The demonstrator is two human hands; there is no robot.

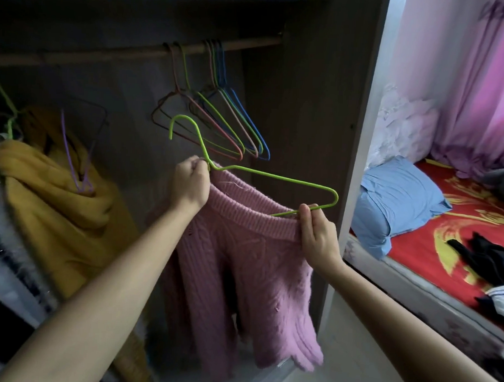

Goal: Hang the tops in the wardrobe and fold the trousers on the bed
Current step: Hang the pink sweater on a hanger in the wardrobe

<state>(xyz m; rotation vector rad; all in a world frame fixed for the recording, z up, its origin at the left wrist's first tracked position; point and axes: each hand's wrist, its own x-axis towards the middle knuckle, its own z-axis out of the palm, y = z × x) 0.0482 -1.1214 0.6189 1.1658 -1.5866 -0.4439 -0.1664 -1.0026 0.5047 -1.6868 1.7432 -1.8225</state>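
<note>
A home bedroom: a dark wooden wardrobe with coloured wire hangers on its wooden rail, beside a red-and-yellow-sheeted bed, a soft blue pillow and sheer pink curtains.

A fuzzy pink sweater hangs half on a tilted green wire hanger, and black clothes lie on the red bed at three o'clock.

Fuzzy knit sweater; hanger seemingly coated wire.

Daylight glows through pink curtains on the right, behind a red-covered bed with a blue pillow. The dark wardrobe stands on a pale floor.
</note>
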